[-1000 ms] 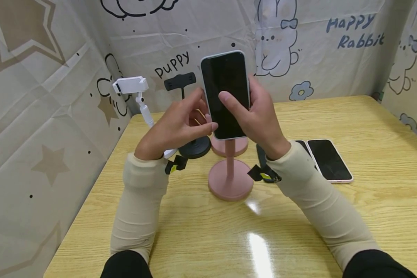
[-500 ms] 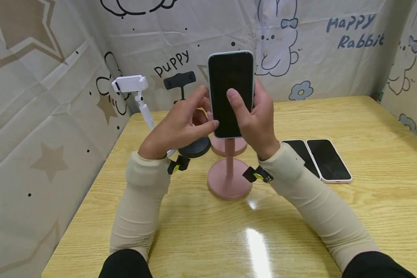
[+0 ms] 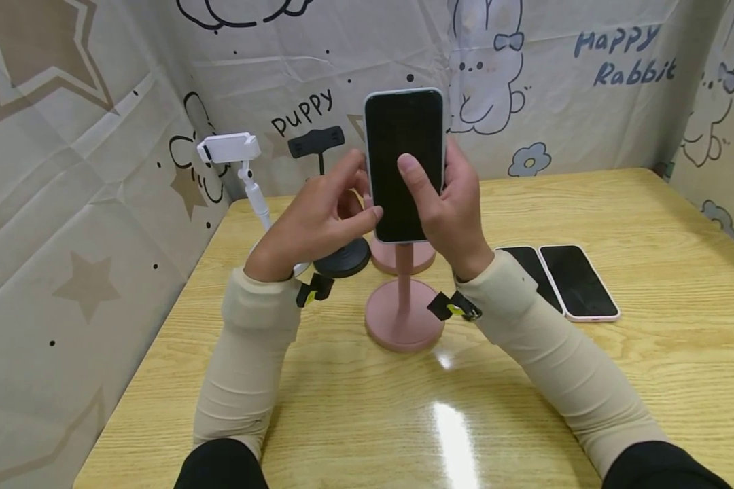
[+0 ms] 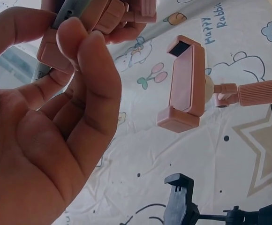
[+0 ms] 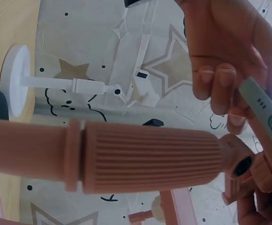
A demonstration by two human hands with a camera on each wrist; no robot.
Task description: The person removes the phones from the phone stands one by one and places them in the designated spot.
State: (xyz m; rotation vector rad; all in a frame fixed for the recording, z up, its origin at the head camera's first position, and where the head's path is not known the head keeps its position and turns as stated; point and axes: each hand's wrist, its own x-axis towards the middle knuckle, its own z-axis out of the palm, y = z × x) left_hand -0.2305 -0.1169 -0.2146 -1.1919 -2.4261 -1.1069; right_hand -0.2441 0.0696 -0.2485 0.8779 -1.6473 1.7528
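A phone in a pale blue-green case (image 3: pixel 396 125) stands nearly upright, its dark screen facing me, at the top of a pink phone stand (image 3: pixel 405 319). My right hand (image 3: pixel 459 214) grips the phone's right side, thumb lying across the screen and fingers behind. On the left edge my left hand (image 3: pixel 312 221) has bent fingers and its thumb at the lower corner. Close up in the left wrist view, those fingers pinch the pink clamp end (image 4: pixel 54 51) beside the phone's edge. The ribbed pink pole (image 5: pixel 150 157) crosses the right wrist view, and the phone hides most of the clamp.
Behind stands a second pink stand, its empty holder (image 4: pixel 190 84) visible in the left wrist view. A black stand (image 3: pixel 342 259) and a white stand (image 3: pixel 229 148) are at the back left. Two phones, one dark-screened with pink edge (image 3: pixel 580 282), lie side by side on the wooden table (image 3: pixel 355 421).
The phone has shifted slightly right and turned from a left lean to nearly upright, my right hand moving with it. My left hand has barely moved. The last half second shows almost no motion.
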